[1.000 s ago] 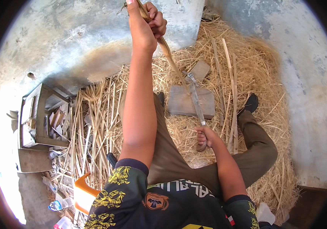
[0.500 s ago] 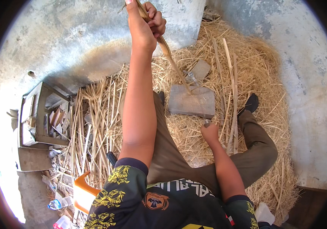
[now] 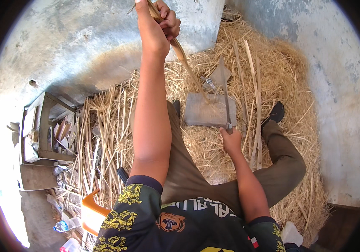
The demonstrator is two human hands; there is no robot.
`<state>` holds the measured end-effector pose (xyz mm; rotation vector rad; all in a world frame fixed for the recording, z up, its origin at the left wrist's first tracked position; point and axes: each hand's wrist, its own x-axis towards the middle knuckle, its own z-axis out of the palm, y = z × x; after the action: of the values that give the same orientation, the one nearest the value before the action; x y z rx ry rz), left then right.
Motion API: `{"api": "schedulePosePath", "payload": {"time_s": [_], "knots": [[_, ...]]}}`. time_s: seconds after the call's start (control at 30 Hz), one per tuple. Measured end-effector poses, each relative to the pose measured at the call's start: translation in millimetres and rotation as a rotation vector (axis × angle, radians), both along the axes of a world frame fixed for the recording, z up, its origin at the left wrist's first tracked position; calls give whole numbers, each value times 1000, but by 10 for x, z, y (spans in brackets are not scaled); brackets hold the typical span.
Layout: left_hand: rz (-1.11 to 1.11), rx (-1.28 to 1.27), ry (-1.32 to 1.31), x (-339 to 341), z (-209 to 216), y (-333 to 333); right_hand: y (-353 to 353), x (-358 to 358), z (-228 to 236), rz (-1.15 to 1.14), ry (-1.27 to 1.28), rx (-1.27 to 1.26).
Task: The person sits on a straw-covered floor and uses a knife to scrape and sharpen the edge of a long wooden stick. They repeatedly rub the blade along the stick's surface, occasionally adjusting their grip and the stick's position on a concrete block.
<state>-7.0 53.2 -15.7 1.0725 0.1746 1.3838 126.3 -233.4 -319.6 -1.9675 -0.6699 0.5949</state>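
Note:
Raised far ahead of me, my left hand [image 3: 157, 31] is closed round the upper part of a tan plant stalk [image 3: 181, 54]. The stalk slants down to the right, and its thin frayed end reaches the top of a grey rectangular block [image 3: 197, 112]. My right hand [image 3: 232, 140], just in front of the block's near right corner, grips a long knife [image 3: 225, 94] by its handle. The narrow blade points away from me over the right side of the block, apart from the stalk. Its handle is mostly hidden in my fist.
Straw [image 3: 281, 67] covers the floor round my legs. A wristwatch [image 3: 210, 83] lies by a flat slab [image 3: 222, 73] beyond the block. Long strips [image 3: 255, 96] lie to the right, several stalks [image 3: 104, 134] to the left. An orange chair [image 3: 93, 214], wooden frame [image 3: 45, 126] and bottle [image 3: 66, 224] are left.
The knife blade, smeared or unseen before, now shows plainly, pointing away over the block's right side. My left hand and the stalk have shifted slightly left.

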Motion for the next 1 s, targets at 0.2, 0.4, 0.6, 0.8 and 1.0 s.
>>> {"api": "schedulePosePath", "payload": {"time_s": [0.2, 0.4, 0.6, 0.8, 1.0], "knots": [[-17, 19, 21, -80, 21, -17, -58, -42, -212, 59, -11, -190], [-64, 48, 123, -181, 90, -74, -149, 32, -415, 63, 220, -546], [-37, 19, 159, -243, 133, -79, -87, -1, -132, 76, 775, -349], [6, 59, 183, -229, 136, -44, 22, -31, -190, 155, 45, -305], [86, 6, 137, -381, -3, 84, 212, -221, 374, 35, -42, 65]]}}
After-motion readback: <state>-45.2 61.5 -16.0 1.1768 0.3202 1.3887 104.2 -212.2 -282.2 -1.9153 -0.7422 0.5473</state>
